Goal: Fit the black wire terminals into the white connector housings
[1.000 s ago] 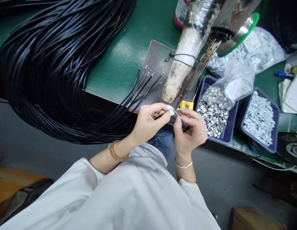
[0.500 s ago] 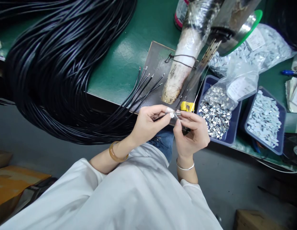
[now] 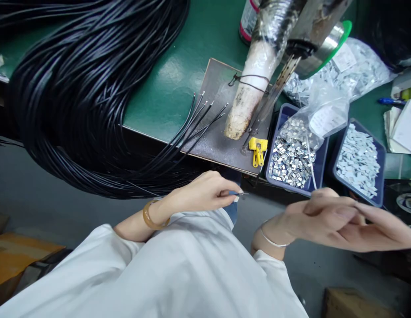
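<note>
My left hand [image 3: 208, 192] is closed in a pinch below the front edge of the table. Out of its fingertips sticks the thin bare end of a black cable [image 3: 144, 190], which runs back behind my wrist toward the bundle. My right hand [image 3: 337, 218] is off to the right, blurred, fingers pressed together and one pointing right. A thin silvery solder wire [image 3: 311, 161] runs down over the bin to its fingers; the grip itself is partly hidden. A yellow clip [image 3: 257, 150] lies on the dark board [image 3: 221, 152]. Beside it slants a perforated metal soldering iron [image 3: 284, 73].
A large black cable bundle [image 3: 76, 88] covers the left, with several stripped ends over the board. A blue bin [image 3: 274, 176] holds small metal pieces; another bin [image 3: 360, 201] holds pale flat pieces. A white-ended tube [image 3: 248, 88], a green-rimmed spool [image 3: 331, 53] and plastic bags stand behind.
My hands have parted. The left has dropped slightly with the cable; the right has swung far right, drawing the solder wire across the bin. The yellow clip is now uncovered.
</note>
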`<act>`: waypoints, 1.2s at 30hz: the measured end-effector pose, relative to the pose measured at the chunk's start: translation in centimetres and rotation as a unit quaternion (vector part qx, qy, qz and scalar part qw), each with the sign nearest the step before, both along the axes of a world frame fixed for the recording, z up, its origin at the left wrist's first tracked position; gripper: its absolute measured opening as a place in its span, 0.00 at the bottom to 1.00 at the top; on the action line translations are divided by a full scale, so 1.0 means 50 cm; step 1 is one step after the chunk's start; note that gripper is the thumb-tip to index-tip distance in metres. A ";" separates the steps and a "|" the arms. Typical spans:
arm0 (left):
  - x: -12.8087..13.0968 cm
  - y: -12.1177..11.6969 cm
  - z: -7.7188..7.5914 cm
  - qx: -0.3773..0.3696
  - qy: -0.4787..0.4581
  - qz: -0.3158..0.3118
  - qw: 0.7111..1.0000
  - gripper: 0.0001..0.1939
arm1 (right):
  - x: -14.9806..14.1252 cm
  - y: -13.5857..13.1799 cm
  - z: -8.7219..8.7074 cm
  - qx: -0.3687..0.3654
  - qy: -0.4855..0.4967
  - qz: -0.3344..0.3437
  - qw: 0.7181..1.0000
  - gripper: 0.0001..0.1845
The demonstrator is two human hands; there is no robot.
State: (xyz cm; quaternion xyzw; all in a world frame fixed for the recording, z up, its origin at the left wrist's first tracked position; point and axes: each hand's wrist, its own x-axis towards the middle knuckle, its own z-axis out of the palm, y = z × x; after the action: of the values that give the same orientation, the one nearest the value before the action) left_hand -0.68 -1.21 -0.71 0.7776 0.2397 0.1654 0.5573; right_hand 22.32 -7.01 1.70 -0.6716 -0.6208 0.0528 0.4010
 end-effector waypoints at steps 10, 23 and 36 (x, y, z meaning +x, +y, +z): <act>-0.053 0.100 -0.027 0.301 0.022 0.431 0.850 0.10 | 0.034 0.039 -0.023 -0.054 -0.057 -0.075 0.994 0.05; -0.061 0.141 -0.059 0.268 -0.008 0.510 0.817 0.07 | 0.055 0.087 -0.021 -0.104 -0.151 -0.037 0.982 0.06; 0.016 0.013 0.042 -0.302 -0.239 0.197 0.902 0.11 | -0.127 0.018 0.010 0.164 0.142 -0.015 0.976 0.06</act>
State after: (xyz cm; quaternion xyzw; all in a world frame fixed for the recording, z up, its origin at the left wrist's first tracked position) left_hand 0.13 -0.55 1.40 0.4459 0.2861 0.3719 0.7622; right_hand 15.95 -6.11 2.22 -0.5916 -0.5475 0.0388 0.5906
